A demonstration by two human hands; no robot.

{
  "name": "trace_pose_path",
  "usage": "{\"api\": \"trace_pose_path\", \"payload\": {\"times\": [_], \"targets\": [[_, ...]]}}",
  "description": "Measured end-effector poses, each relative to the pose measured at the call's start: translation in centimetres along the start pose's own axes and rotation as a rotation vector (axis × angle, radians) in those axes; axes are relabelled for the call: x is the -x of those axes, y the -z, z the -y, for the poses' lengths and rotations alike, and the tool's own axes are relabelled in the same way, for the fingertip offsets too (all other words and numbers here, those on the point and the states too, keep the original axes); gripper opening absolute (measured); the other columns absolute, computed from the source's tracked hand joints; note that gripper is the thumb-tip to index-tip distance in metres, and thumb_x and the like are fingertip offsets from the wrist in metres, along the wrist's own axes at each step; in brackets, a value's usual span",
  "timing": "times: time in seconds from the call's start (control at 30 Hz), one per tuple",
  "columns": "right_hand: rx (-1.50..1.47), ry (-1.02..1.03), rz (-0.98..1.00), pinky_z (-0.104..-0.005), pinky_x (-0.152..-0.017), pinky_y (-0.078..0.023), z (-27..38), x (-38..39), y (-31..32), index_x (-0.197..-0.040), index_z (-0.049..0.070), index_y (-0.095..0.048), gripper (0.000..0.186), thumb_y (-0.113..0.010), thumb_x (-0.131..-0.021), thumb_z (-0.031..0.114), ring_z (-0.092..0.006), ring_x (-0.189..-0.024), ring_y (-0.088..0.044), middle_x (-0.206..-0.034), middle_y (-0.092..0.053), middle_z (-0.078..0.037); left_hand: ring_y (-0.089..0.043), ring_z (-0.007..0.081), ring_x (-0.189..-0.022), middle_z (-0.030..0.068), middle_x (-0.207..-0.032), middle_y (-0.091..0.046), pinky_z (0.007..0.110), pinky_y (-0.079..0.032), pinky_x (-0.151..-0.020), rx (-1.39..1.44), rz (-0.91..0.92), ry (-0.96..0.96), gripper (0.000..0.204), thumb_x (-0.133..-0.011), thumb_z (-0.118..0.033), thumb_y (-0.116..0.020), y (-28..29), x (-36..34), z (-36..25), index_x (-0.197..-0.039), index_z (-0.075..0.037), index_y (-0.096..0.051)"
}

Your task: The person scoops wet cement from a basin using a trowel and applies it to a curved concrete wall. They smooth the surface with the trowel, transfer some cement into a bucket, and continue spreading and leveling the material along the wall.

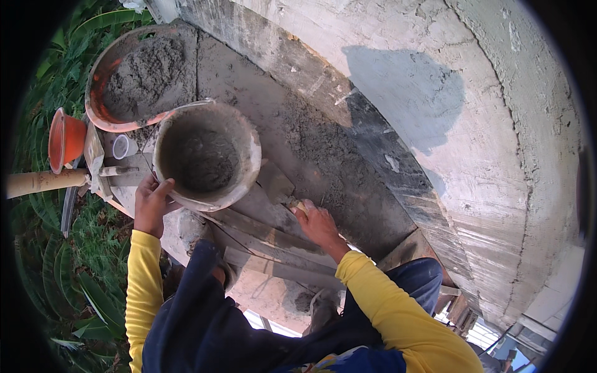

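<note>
A mortar-crusted bucket with wet grey mortar in its bottom stands in front of me. My left hand grips its near-left side, with the thumb by the rim. In my right hand is a trowel, held by its handle. The trowel's flat blade lies just right of the bucket, low over the boards. Whether the blade touches the bucket's wall I cannot tell.
An orange basin heaped with mortar stands behind the bucket. Left of it are a small orange pail, a clear plastic cup and a bamboo pole. A concrete wall curves along the right. Gaps open between planks below me.
</note>
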State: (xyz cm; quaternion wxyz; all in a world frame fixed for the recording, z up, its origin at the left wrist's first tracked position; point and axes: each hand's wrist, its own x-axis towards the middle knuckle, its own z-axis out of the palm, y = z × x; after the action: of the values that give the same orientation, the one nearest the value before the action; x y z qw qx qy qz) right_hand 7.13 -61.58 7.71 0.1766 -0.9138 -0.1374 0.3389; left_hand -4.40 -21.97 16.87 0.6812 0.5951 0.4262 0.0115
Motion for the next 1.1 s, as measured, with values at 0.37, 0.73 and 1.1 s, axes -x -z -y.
{"api": "trace_pose_path", "payload": {"times": [0.37, 0.73, 1.1], "targets": [[0.157, -0.056, -0.317, -0.0592, -0.101, -0.052, -4.4, -11.1, 8.8, -0.142, 0.005, -0.063, 0.062, -0.050, -0.109, 0.056, -0.0512, -0.114, -0.068, -0.120, -0.073, -0.032, -0.068, 0.0116, -0.087, 0.0021, -0.100, -0.068, 0.030, -0.064, -0.073, 0.017, 0.000, 0.024, 0.019, -0.102, -0.016, -0.068, -2.3, 1.0, -1.5, -0.118, -0.006, -0.064], [-0.053, 0.214, -0.505, -0.0602, -0.091, -0.055, 5.0, -3.0, 8.4, -0.140, 0.007, -0.064, 0.052, -0.058, -0.108, 0.047, -0.0490, -0.111, -0.070, -0.121, -0.073, -0.025, -0.072, 0.0175, -0.090, 0.0068, -0.105, -0.070, 0.035, -0.067, -0.079, -0.036, 0.015, -0.020, 0.022, -0.099, -0.011, -0.063, -2.1, 0.2, -1.5, -0.119, -0.002, -0.063], [-0.092, 0.019, -0.261, -0.0621, -0.097, -0.053, 3.5, -10.6, 1.5, -0.131, -0.001, -0.063, 0.052, -0.053, -0.110, 0.045, -0.0546, -0.109, -0.069, -0.112, -0.072, -0.035, -0.076, 0.0213, -0.092, 0.0090, -0.113, -0.074, 0.037, -0.066, -0.082, 0.073, -0.065, 0.046, 0.033, -0.099, -0.012, -0.058, 2.7, -1.4, 2.3, -0.129, -0.003, -0.065]]}}
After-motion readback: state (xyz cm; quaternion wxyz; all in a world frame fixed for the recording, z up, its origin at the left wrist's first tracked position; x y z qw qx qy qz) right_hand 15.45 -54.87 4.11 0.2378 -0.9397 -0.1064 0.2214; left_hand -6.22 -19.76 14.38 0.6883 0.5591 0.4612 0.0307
